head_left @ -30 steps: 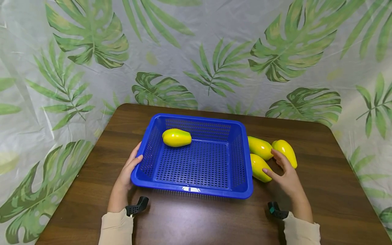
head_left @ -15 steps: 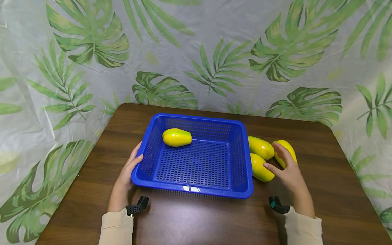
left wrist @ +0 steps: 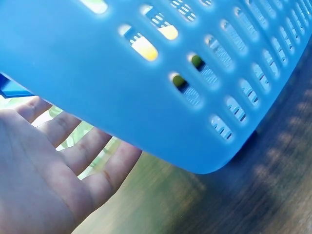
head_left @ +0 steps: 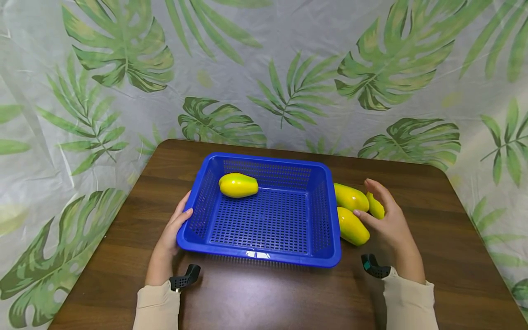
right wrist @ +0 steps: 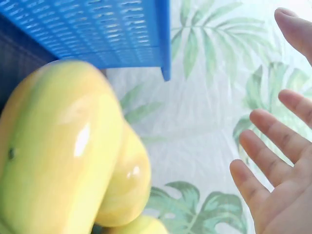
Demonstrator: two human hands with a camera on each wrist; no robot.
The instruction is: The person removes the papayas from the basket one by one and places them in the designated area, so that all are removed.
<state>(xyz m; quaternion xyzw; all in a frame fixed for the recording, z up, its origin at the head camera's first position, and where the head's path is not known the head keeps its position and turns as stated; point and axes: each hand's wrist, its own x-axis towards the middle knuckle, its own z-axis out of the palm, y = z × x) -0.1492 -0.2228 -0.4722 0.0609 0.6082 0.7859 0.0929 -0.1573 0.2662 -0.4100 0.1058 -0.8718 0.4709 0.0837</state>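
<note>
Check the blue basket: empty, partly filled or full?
Partly filled: one yellow fruit lies inside the basket, toward the back left; slotted floor shows beside it.

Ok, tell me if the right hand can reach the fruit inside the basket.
Likely yes: the right hand looks free and nothing covers the fruit, though the basket's right wall stands between.

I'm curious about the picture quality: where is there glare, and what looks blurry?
Head view: fairly crisp, with glints on the yellow fruit inside the blue basket and a pale sheen on the table; left wrist view: the table's grain looks soft; right wrist view: the nearest fruit looks soft, with a bright glare streak, and the leaf-print backdrop looks washed out.
</note>
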